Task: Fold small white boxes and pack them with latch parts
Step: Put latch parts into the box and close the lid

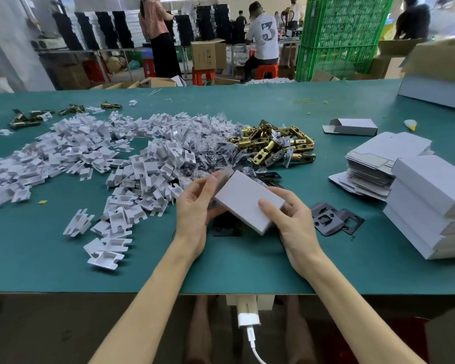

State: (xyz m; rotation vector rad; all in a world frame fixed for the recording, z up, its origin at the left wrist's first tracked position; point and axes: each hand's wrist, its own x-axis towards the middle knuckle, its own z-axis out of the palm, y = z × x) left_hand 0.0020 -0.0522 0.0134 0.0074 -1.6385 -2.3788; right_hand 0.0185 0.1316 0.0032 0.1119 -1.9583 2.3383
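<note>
box (247, 200) | left hand (195, 208) pinches far flap end, right hand (292, 222) grips near corner, steadying it | brass latches (273, 144) just beyond for grabbing

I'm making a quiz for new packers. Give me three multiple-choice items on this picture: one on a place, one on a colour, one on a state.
1. Where is the pile of brass latches?
A. Beyond the held white box
B. At the table's near edge
C. On the floor

2. What colour is the table top?
A. Red
B. Green
C. Yellow

3. Which hands hold the white box?
A. Left only
B. Neither
C. Both

Answers: 1 A, they lie farther up the table than the box. 2 B, the cover is teal green. 3 C, the left hand and right hand each grip it.
</note>
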